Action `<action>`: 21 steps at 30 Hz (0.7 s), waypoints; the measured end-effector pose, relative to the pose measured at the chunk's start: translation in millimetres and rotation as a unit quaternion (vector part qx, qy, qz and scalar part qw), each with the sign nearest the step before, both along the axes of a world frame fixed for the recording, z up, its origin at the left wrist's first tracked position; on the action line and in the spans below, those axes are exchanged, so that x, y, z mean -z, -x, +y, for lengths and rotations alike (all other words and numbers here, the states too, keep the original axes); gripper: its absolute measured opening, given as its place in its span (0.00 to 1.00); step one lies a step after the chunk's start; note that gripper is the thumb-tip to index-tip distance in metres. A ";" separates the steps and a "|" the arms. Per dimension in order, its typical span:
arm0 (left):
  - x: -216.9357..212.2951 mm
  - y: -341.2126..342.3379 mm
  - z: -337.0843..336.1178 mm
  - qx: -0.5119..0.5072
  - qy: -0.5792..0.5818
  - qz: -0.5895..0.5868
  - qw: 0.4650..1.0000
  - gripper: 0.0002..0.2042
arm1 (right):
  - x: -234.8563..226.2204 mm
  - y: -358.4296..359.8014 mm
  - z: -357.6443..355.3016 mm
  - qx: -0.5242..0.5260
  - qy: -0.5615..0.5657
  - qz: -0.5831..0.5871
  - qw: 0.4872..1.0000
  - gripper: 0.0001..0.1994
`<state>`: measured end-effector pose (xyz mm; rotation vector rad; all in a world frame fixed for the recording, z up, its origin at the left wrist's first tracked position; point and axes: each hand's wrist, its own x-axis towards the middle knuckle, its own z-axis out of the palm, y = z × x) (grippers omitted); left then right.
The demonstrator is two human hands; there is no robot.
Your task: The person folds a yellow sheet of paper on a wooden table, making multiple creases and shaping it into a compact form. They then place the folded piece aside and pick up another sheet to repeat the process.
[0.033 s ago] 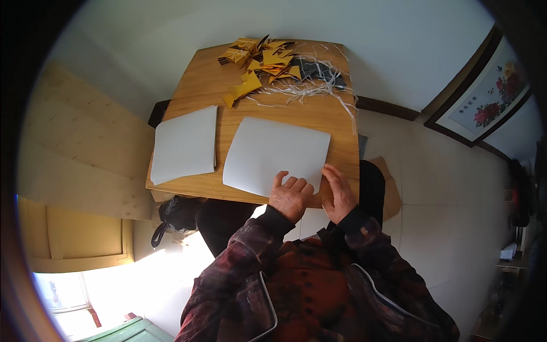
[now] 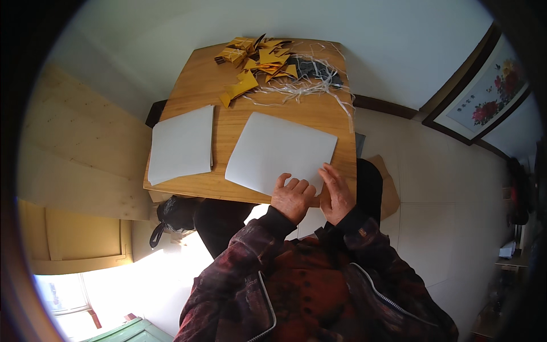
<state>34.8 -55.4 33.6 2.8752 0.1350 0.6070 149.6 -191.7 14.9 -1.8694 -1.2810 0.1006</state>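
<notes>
A white sheet of paper [image 2: 279, 149], possibly more than one layer, lies at a slant near the table's front edge. My left hand [image 2: 293, 199] rests on its near edge, fingers curled and thumb pointing away from me. Beside it, my right hand [image 2: 337, 195] is at the near right corner, with its fingers stretched along the right edge and the thumb apart. The two hands almost meet, and they hide part of that corner. Left of the sheet sits a stack of white paper [image 2: 181, 145].
Folded golden-yellow paper pieces [image 2: 268, 61] are heaped at the table's far side, beside tangled whitish strips [image 2: 310, 88] and a dark grey piece [image 2: 310, 68]. The wooden table [image 2: 219, 131] stands against a wall. A black bag [image 2: 174, 212] is below its left front.
The white sheet's far edge has shifted slightly right and away from me, and its left edge looks straighter. Both hands stay at nearly the same place. The view has shifted a little.
</notes>
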 end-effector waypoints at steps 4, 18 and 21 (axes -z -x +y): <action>8.3 -6.6 -24.0 0.038 0.061 0.079 0.994 0.09 | 0.5 -2.2 -12.4 0.010 0.033 -0.021 0.999 0.23; 7.7 89.2 67.8 -0.057 0.057 0.116 0.990 0.23 | -3.4 -41.4 -23.5 -0.088 0.034 0.155 0.983 0.06; 8.7 94.4 73.7 -0.007 0.160 0.054 0.986 0.13 | -10.6 -43.3 -31.5 -0.082 0.063 0.167 0.981 0.05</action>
